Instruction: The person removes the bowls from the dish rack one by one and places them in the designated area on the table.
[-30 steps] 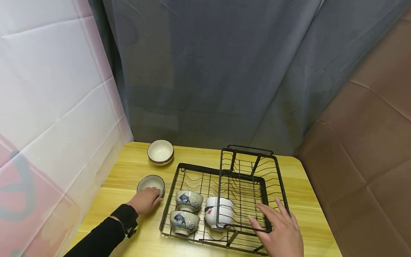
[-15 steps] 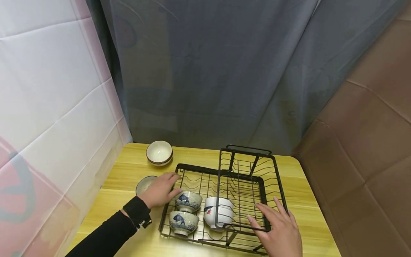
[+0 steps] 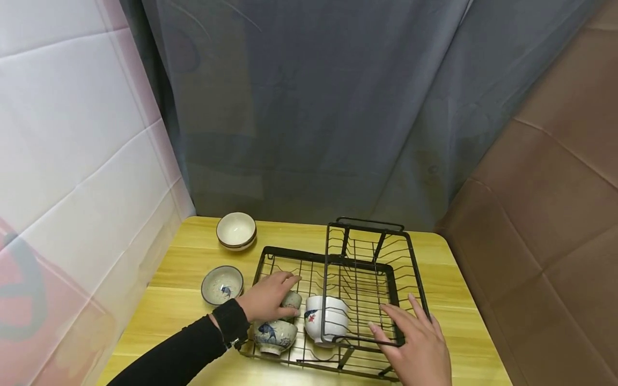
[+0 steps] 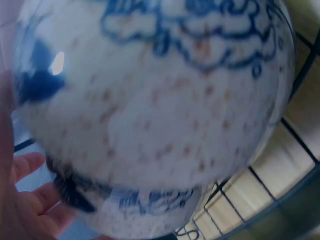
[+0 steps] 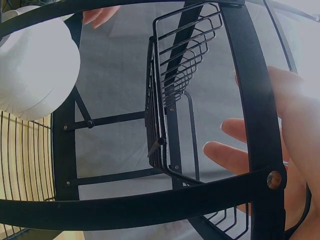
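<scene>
In the head view a speckled grey bowl (image 3: pixel 292 301) with a blue fish design sits in the black dish rack (image 3: pixel 338 260). My left hand (image 3: pixel 267 294) reaches over it, fingers at its far side and thumb at its near side, gripping it. A matching bowl (image 3: pixel 275 335) stands just in front and fills much of the left wrist view. Fingers of my left hand (image 4: pixel 37 192) show there beside the rear bowl. On the rack's right front corner rests my right hand (image 3: pixel 415 338), fingers spread along the frame; in the right wrist view they pass behind a black bar (image 5: pixel 250 90).
White bowls (image 3: pixel 328 319) with a red flower stand nested under the rack's raised tier (image 3: pixel 372 228). Left of the rack lies a grey-rimmed bowl (image 3: pixel 223 284) with a fish inside. Brown-rimmed white bowls (image 3: pixel 236 230) sit stacked at the back left. Fabric walls surround the wooden table (image 3: pixel 174 300).
My left hand has let go of the grey-rimmed bowl on the table and moved right over the rack to the rear speckled bowl. My right hand stays on the rack.
</scene>
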Available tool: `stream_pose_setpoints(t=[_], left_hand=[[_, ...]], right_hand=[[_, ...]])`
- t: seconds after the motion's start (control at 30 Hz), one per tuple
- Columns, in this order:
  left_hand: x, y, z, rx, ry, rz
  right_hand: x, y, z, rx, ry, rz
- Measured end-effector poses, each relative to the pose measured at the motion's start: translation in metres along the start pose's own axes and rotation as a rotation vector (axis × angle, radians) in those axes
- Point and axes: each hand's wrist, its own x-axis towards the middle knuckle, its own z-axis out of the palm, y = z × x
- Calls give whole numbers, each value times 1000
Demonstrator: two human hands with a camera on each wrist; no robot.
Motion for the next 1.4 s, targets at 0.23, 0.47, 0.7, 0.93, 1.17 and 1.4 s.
stream_pose_setpoints(t=[0.23, 0.47, 0.7, 0.93, 1.17, 1.4], left_hand=[[2, 2, 9, -3, -91, -58], [7, -6, 19, 13, -111, -95], [6, -9, 16, -14, -105, -105], [5, 5, 3, -62, -166, -201], [7, 9, 3, -110, -193, -222], [4, -2, 5, -213, -207, -220]], right_hand=[[-1, 0, -1, 2, 11, -8], [0, 0, -1, -4, 41, -26], [2, 0, 1, 1, 69, -50], [1, 1, 3, 4, 73, -52], [-1, 2, 4, 4, 68, -47], [-1, 2, 3, -3, 48, -38]])
